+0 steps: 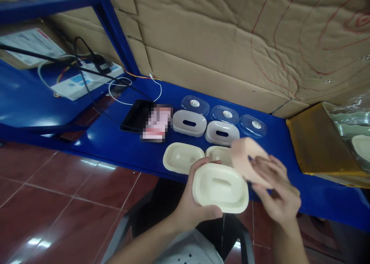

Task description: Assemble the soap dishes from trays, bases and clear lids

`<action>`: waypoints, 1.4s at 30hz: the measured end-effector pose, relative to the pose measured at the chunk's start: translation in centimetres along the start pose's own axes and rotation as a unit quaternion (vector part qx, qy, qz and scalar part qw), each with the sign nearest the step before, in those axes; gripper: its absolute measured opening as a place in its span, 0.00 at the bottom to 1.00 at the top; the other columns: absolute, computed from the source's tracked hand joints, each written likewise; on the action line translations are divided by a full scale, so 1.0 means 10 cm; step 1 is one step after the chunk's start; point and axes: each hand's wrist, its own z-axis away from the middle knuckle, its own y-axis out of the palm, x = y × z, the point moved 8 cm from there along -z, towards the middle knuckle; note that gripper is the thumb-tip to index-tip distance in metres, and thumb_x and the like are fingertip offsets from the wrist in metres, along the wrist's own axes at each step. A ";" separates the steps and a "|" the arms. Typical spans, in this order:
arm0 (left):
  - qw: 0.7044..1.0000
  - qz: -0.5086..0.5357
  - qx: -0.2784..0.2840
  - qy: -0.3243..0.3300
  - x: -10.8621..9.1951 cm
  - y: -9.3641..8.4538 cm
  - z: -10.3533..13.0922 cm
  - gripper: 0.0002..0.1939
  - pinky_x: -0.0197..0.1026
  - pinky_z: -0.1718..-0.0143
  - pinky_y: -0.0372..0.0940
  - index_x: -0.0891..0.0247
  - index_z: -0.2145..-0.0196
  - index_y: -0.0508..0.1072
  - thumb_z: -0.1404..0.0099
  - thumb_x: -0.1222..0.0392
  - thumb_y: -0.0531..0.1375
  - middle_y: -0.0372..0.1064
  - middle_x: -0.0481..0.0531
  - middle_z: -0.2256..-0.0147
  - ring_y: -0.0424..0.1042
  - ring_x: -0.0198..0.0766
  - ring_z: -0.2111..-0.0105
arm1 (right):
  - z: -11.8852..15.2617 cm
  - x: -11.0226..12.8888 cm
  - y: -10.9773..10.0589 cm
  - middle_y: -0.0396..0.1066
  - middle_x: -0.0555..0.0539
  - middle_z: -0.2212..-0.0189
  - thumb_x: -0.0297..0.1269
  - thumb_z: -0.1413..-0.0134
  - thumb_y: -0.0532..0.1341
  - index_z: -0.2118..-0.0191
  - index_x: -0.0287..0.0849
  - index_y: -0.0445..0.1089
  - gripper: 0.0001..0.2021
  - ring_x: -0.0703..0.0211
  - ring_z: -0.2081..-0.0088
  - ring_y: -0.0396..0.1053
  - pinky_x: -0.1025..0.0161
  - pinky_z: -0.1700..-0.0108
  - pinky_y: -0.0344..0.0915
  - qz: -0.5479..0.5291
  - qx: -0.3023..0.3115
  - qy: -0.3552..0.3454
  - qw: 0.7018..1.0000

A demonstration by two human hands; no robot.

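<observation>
The left hand grips a cream tray at its left end, thumb over the near rim and fingers behind, tilting the hollow side upward above the near edge of the blue bench. The right hand pinches a peach slotted piece between fingers and thumb, just right of that tray; it is blurred, and whether the two touch I cannot tell.

Left to right along the bench: a black holder sits at the left with a pixelated pink item against it. Next, on the near side, lies a loose cream dish, with a second cream dish partly hidden behind the left hand. Beyond them stand two grey slotted pieces, and farther back three clear covers in a row, each with a round label. At the far right is an open carton.

The step in hand looks like handling two loose parts at once, one per hand. Bringing them together would call for turning the peach slotted piece level and matching its outline to the rim.
</observation>
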 end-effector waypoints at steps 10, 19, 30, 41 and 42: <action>1.000 -0.024 0.006 -0.009 0.12 0.00 0.06 0.48 0.62 0.36 0.70 0.44 0.32 0.60 0.43 0.50 0.79 0.65 0.60 0.31 0.72 0.60 0.34 | 0.07 -1.40 0.06 0.81 0.45 0.41 0.45 0.26 0.62 0.39 0.52 0.78 0.16 0.40 0.36 0.75 0.29 0.29 0.55 0.175 0.131 0.091 0.972; 0.996 -0.067 -0.050 -0.012 0.22 0.07 -0.02 0.44 0.62 0.32 0.67 0.49 0.35 0.60 0.41 0.49 0.78 0.66 0.61 0.33 0.72 0.58 0.35 | 0.14 0.36 0.15 0.74 0.44 0.32 0.51 0.27 0.64 0.31 0.47 0.70 0.26 0.48 0.30 0.69 0.43 0.25 0.60 0.036 0.185 -0.055 0.980; 0.942 -0.319 -0.029 0.098 -0.35 -0.14 0.19 0.33 0.52 0.42 0.79 0.39 0.31 0.66 0.28 0.63 0.67 0.62 0.55 0.30 0.75 0.50 0.37 | 0.88 -0.18 -0.44 0.84 0.47 0.46 0.17 0.40 0.67 0.32 0.54 0.74 0.34 0.45 0.49 0.83 0.43 0.40 0.75 0.168 -0.033 0.052 0.984; 0.635 -0.701 -0.171 0.275 -1.26 -0.93 0.37 0.13 0.50 0.43 0.73 0.59 0.49 0.79 0.30 0.69 0.65 0.79 0.56 0.47 0.79 0.46 0.47 | 1.07 -0.45 -0.15 0.83 0.42 0.48 0.37 0.38 0.70 0.36 0.50 0.76 0.24 0.41 0.50 0.82 0.40 0.41 0.72 0.243 0.022 0.068 0.967; 0.630 -0.703 -0.161 0.288 -1.28 -0.92 0.33 0.13 0.48 0.45 0.73 0.59 0.50 0.79 0.30 0.69 0.65 0.79 0.55 0.49 0.79 0.45 0.49 | 1.05 -0.46 -0.19 0.83 0.42 0.49 0.37 0.38 0.70 0.38 0.49 0.76 0.23 0.40 0.50 0.82 0.41 0.43 0.73 0.237 0.013 0.061 0.970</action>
